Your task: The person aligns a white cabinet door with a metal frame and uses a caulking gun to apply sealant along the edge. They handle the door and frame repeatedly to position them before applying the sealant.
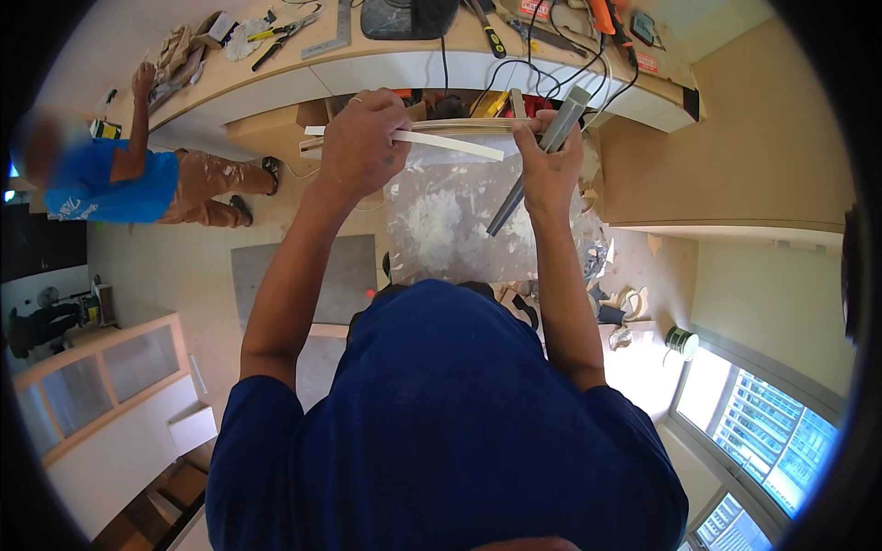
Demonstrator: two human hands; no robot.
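A pale strip (pixel 450 144) lies just ahead of the person, its long axis running mostly side to side and its right part slanting slightly back toward the body. The left hand (pixel 366 142) closes around it from above; a short end shows beyond that hand on the left, while the longer part reaches rightward and ends free, near the right thumb but apart from it. The left hand is therefore the nearer one, with the right hand (pixel 551 170) just past the free tip.

Behind the strip, a thin wooden board (pixel 464 125) spans the gap between the hands, also lying crosswise. The right fingers meet its right end; whether the left fingers grip it too cannot be told.

The right hand is closed on a grey bar (pixel 567 118), which crosses the strip's direction steeply: its upper end points away to the right, its lower end back toward the body.

Below the hands stands a paint-spotted work table (pixel 436 220). Farther ahead runs a counter (pixel 285 66) with pliers (pixel 276 39), a metal square (pixel 342 28) and black cords (pixel 503 62). Off to the left, a co-worker (pixel 119 179) in a blue shirt reaches toward the counter's end.
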